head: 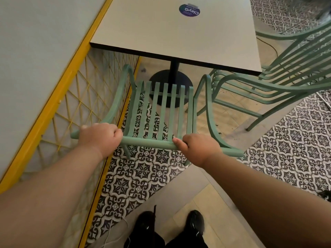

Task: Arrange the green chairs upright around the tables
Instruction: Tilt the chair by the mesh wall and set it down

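Patterned floor tiles (143, 167) carry an upright green chair (161, 111) at the table's (179, 36) near edge; left hand (100, 136) and right hand (198, 149) grip its top rail.

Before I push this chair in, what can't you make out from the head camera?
Head view only:
- Held chair: front legs are hidden under its own seat slats.
- Neighbouring chair: blurred and cut off by the right edge; one chair or a stack, unclear.
- Sticker: small print is too small to read.
- Table: far end lies beyond the top edge.
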`<state>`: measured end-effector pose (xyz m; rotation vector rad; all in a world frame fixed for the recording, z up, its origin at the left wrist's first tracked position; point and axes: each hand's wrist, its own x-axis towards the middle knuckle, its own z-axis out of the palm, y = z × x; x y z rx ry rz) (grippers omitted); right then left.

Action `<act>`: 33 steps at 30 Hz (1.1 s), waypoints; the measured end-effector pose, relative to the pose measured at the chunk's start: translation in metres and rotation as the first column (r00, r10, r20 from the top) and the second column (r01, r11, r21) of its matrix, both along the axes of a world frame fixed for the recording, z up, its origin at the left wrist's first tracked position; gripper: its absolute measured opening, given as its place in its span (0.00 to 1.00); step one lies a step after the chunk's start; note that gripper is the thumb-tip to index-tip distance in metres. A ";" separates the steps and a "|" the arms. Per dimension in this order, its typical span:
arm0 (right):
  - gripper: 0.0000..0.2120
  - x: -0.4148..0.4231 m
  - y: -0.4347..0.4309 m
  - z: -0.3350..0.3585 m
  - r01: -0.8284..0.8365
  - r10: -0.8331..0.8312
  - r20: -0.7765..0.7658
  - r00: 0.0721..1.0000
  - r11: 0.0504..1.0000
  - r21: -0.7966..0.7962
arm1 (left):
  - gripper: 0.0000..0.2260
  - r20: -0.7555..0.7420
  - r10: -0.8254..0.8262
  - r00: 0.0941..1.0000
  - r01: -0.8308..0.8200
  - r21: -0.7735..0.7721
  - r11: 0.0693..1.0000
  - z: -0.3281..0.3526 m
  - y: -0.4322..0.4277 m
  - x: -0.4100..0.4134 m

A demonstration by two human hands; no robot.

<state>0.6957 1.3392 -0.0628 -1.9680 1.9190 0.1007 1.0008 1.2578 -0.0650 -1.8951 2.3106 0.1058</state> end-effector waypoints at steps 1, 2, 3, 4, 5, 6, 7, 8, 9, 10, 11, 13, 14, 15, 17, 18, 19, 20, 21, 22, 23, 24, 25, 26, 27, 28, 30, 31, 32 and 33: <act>0.35 -0.001 0.001 0.002 0.014 -0.014 0.028 1.000 1.000 -0.006 | 0.21 -0.011 0.010 1.000 -0.010 -0.015 1.000 0.001 0.003 -0.002; 0.36 -0.004 0.001 0.004 0.026 -0.025 0.040 0.999 0.999 -0.034 | 0.21 -0.026 0.008 1.000 -0.009 -0.043 0.999 0.003 0.006 -0.003; 0.38 -0.006 0.001 0.006 0.030 -0.028 0.031 0.999 0.996 -0.078 | 0.22 -0.030 -0.004 1.000 0.002 -0.068 0.998 0.005 0.008 -0.004; 0.39 -0.009 0.001 0.009 0.025 -0.024 0.007 1.000 0.993 -0.118 | 0.24 -0.030 -0.021 0.999 0.018 -0.084 0.996 0.008 0.009 -0.005; 0.40 -0.012 0.000 0.011 0.014 -0.017 -0.022 1.000 0.990 -0.142 | 0.26 -0.025 -0.033 0.999 0.031 -0.086 0.996 0.011 0.009 -0.005; 0.40 -0.016 -0.001 0.014 0.004 -0.011 -0.045 0.999 0.990 -0.142 | 0.27 -0.017 -0.038 0.999 0.036 -0.067 0.997 0.013 0.008 -0.007; 0.41 -0.020 -0.001 0.015 0.001 -0.008 -0.060 0.998 0.993 -0.119 | 0.27 0.004 -0.037 0.999 0.037 -0.028 0.999 0.014 0.007 -0.008; 0.42 -0.024 -0.001 0.014 0.001 -0.007 -0.066 0.998 0.997 -0.083 | 0.29 0.035 -0.036 0.999 0.035 0.024 0.999 0.014 0.005 -0.010; 0.43 -0.026 -0.001 0.012 -0.001 -0.001 -0.067 0.998 0.999 -0.032 | 0.31 0.067 -0.036 0.997 0.031 0.082 0.996 0.013 0.004 -0.011; 0.44 -0.028 0.001 0.009 -0.008 0.009 -0.065 0.998 1.000 0.023 | 0.33 0.086 -0.032 0.996 0.021 0.129 0.991 0.011 0.003 -0.012; 0.44 -0.028 0.002 0.005 -0.016 0.020 -0.063 0.998 0.998 0.060 | 0.34 0.088 -0.025 0.996 0.012 0.146 0.989 0.009 0.002 -0.012; 0.45 -0.027 0.001 -0.003 -0.020 0.022 -0.056 0.998 0.999 0.041 | 0.32 0.060 -0.017 0.998 0.010 0.109 0.994 0.005 -0.003 -0.011; 0.46 -0.027 -0.003 -0.005 -0.013 0.015 -0.059 0.998 1.000 0.020 | 0.30 0.056 -0.017 0.998 0.012 0.090 0.996 0.005 -0.007 -0.010; 0.46 -0.027 -0.008 -0.006 -0.011 0.012 -0.063 0.998 1.000 0.010 | 0.28 0.061 -0.018 0.998 0.012 0.087 0.996 0.004 -0.013 -0.008; 0.47 -0.025 -0.017 -0.007 -0.014 0.015 -0.064 0.998 1.000 0.018 | 0.25 0.072 -0.013 0.997 0.005 0.107 0.994 0.005 -0.023 -0.007; 0.48 -0.024 -0.022 -0.007 -0.012 0.014 -0.058 0.998 1.000 0.028 | 0.24 0.075 -0.009 0.997 0.001 0.106 0.994 0.004 -0.029 -0.007; 0.48 -0.024 -0.028 -0.007 -0.007 0.009 -0.051 0.999 0.999 0.035 | 0.24 0.077 -0.009 0.997 0.001 0.095 0.995 0.003 -0.034 -0.007; 0.48 -0.025 -0.034 -0.008 -0.001 0.003 -0.051 0.999 0.999 0.035 | 0.24 0.078 -0.011 0.997 0.005 0.080 0.997 0.003 -0.041 -0.008; 0.47 -0.026 -0.042 -0.008 0.003 -0.001 -0.054 0.999 1.000 0.027 | 0.25 0.077 -0.016 0.997 0.011 0.066 0.998 0.002 -0.048 -0.009; 0.47 -0.026 -0.049 -0.008 0.005 -0.004 -0.056 0.998 1.000 0.017 | 0.25 0.073 -0.020 0.997 0.016 0.055 0.998 0.001 -0.054 -0.010; 0.47 -0.026 -0.055 -0.008 0.008 -0.008 -0.056 0.998 1.000 0.009 | 0.26 0.067 -0.022 0.997 0.019 0.050 0.999 0.001 -0.061 -0.010; 0.47 -0.027 -0.060 -0.008 0.015 -0.014 -0.058 0.998 1.000 0.002 | 0.26 0.062 -0.026 0.998 0.023 0.048 0.999 0.001 -0.067 -0.011; 0.46 -0.027 -0.064 -0.009 0.021 -0.021 -0.058 0.998 1.000 -0.005 | 0.26 0.062 -0.031 0.998 0.028 0.046 0.999 0.001 -0.073 -0.011; 0.46 -0.026 -0.067 -0.010 0.023 -0.023 -0.055 0.998 1.000 -0.010 | 0.26 0.063 -0.038 0.997 0.035 0.042 0.998 0.001 -0.077 -0.011; 0.46 -0.025 -0.070 -0.011 0.022 -0.023 -0.050 0.998 1.000 -0.012 | 0.26 0.062 -0.044 0.997 0.042 0.041 0.998 0.000 -0.081 -0.010; 0.46 -0.024 -0.073 -0.012 0.021 -0.021 -0.046 0.999 1.000 -0.016 | 0.26 0.057 -0.050 0.997 0.048 0.039 0.998 -0.001 -0.085 -0.009; 0.47 -0.023 -0.079 -0.013 0.012 -0.013 -0.042 0.999 1.000 -0.023 | 0.26 0.046 -0.052 0.998 0.051 0.028 0.998 -0.003 -0.094 -0.009; 0.47 -0.023 -0.081 -0.013 0.005 -0.006 -0.044 0.999 1.000 -0.030 | 0.27 0.044 -0.051 0.998 0.050 0.022 0.999 -0.003 -0.097 -0.009; 0.47 -0.022 -0.083 -0.013 0.000 -0.001 -0.045 0.999 0.999 -0.035 | 0.26 0.042 -0.049 0.998 0.048 0.021 0.999 -0.002 -0.100 -0.008; 0.47 -0.021 -0.084 -0.014 -0.003 0.002 -0.043 0.999 0.999 -0.038 | 0.26 0.038 -0.048 0.998 0.047 0.021 0.999 -0.002 -0.101 -0.007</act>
